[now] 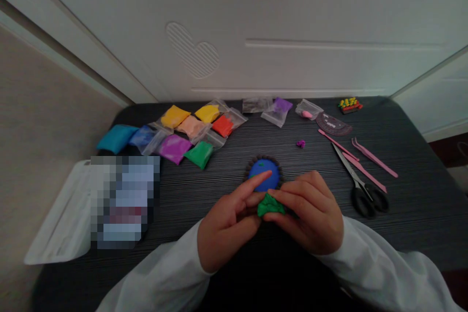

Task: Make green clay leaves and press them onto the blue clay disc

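Observation:
A lump of green modelling clay (270, 205) is pinched between the fingers of my right hand (310, 212). My left hand (232, 224) grips the clay's left side, with its index finger stretched out over a blue clay disc (265, 166). That disc lies flat on the table just beyond my hands, ringed by small dark brown balls. Small green bits sit on its blue top. My fingers hide the disc's near edge.
Bags of coloured clay, like the green one (199, 154), lie at the back left. A purple clay bit (300, 144), pink tools (375, 157) and black-handled scissors (361, 187) are on the right. A pixelated slab (127, 202) and white tray (62, 214) lie left.

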Motion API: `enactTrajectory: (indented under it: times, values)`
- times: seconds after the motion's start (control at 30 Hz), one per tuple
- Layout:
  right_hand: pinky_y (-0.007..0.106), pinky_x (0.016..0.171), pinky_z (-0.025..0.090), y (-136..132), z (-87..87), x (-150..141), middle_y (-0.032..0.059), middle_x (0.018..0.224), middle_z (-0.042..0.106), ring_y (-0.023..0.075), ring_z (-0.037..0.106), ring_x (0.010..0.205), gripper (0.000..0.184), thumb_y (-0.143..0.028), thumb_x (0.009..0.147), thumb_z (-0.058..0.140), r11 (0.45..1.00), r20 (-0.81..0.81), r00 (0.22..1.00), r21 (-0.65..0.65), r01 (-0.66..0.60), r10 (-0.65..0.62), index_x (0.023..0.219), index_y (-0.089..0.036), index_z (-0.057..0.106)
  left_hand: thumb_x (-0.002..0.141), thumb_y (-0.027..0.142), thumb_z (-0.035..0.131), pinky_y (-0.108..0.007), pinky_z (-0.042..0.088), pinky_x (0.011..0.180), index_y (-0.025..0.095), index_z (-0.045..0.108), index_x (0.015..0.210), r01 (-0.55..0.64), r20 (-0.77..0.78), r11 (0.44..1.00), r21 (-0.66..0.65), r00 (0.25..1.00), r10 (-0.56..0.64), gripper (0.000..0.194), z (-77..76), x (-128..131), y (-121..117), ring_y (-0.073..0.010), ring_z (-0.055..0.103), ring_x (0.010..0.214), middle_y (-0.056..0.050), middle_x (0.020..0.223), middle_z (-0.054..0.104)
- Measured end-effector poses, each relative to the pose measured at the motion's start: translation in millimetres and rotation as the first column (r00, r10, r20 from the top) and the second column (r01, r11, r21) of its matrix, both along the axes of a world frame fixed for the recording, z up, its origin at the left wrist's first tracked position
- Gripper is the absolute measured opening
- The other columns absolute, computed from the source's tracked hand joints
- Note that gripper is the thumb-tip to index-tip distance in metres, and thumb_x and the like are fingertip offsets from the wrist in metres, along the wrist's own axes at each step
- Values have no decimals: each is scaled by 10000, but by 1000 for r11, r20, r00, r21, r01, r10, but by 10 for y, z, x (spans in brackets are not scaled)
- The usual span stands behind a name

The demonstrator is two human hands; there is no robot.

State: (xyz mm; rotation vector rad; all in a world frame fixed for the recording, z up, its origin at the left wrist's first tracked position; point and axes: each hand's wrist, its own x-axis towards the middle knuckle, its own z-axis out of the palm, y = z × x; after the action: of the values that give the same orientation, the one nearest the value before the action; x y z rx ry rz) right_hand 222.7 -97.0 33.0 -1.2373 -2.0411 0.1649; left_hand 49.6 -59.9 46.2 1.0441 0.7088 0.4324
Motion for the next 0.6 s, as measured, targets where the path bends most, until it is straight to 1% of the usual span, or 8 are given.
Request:
enactTrajectory:
  times: [0.07, 0.13, 0.23, 0.33, 0.4, 0.5, 0.6]
  values:
    - [312, 626, 411, -7, 20, 7, 26, 722, 624, 143, 505, 685, 284, -306, 656, 661, 1000, -30, 999, 4, -27, 27, 903, -187, 585, 730, 91, 486, -260, 398, 870, 255, 418, 1215, 20, -34, 998, 63, 999, -18, 516, 22, -2, -6, -153, 566, 972, -23, 1065, 618]
    - [297, 611, 410, -6, 36, 16, 10, 677, 605, 130, 498, 655, 234, -303, 653, 665, 999, -82, 995, -10, -52, 51, 843, -194, 585, 722, 113, 509, -258, 421, 835, 239, 517, 1129, 8, -58, 993, 118, 998, -1, 426, 41, 4, -10, -159, 588, 926, -20, 1024, 638]
    - [284, 591, 414, 12, 42, 16, -2, 643, 577, 123, 500, 631, 188, -292, 654, 664, 994, -193, 979, -72, -77, 61, 794, -208, 572, 703, 126, 536, -254, 457, 762, 223, 598, 1021, -21, -90, 989, 146, 995, 34, 338, 66, 19, -4, -158, 618, 829, -18, 952, 665]
    - [286, 579, 421, 31, 24, -5, -3, 627, 561, 128, 514, 623, 198, -287, 646, 668, 984, -336, 941, -153, -87, 31, 788, -213, 551, 697, 121, 542, -265, 471, 747, 205, 606, 1004, -10, -88, 992, 125, 996, 22, 324, 77, 20, 20, -167, 622, 819, -32, 935, 670]
    - [293, 586, 427, 36, 9, -16, 0, 636, 562, 134, 523, 635, 207, -288, 647, 665, 977, -392, 920, -188, -98, 16, 795, -214, 541, 695, 114, 546, -272, 475, 753, 200, 600, 1007, 10, -56, 994, 112, 998, -4, 328, 70, 7, 37, -171, 621, 827, -43, 941, 667]
    - [306, 610, 435, 29, 5, -11, 12, 682, 567, 142, 527, 674, 199, -252, 674, 635, 967, -395, 919, -224, -117, 19, 849, -219, 547, 686, 109, 566, -276, 482, 740, 219, 578, 1031, 6, 7, 997, 77, 1000, -6, 362, 38, -22, 49, -163, 622, 801, -39, 912, 667]
    - [319, 641, 440, 11, 33, 8, 34, 758, 564, 152, 522, 725, 236, -183, 704, 584, 960, -372, 928, -250, -123, 22, 936, -217, 553, 689, 117, 579, -262, 486, 709, 253, 565, 1029, 5, 34, 1000, 5, 999, -5, 366, 2, -48, 48, -143, 618, 770, -19, 887, 662]
